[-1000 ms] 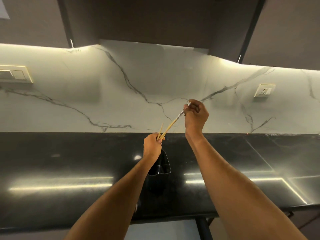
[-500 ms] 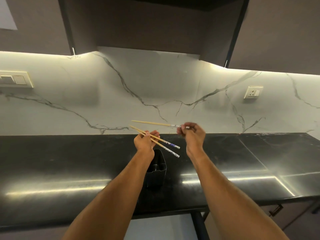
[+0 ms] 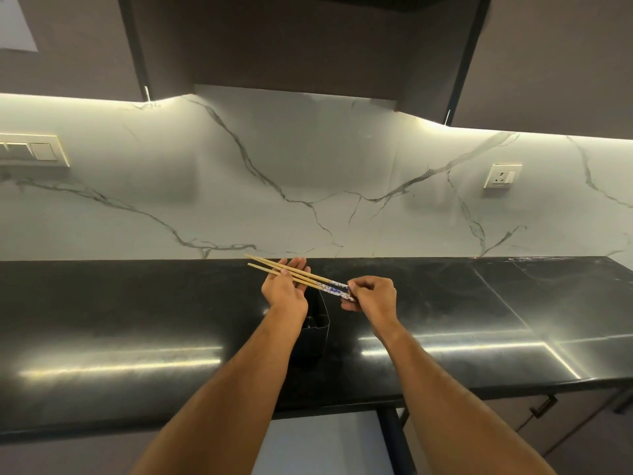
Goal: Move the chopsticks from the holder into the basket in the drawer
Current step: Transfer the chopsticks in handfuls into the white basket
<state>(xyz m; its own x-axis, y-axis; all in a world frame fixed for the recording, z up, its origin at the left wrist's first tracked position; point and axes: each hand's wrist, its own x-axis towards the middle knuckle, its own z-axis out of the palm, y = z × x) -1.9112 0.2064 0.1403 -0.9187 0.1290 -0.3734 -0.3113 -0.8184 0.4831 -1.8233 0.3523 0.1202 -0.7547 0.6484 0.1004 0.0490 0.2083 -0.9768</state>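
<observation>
**Chopsticks gathered between both hands**

Compared with half a second ago, the single stick from the right hand has come down to join the others, and the chopsticks now lie together as one bundle. They are in the air above the black holder. Left hand supports them on straight, relaxed fingers, while the right hand pinches their patterned ends (blue and white). Holder stands on the dark counter, before the marble wall.
</observation>
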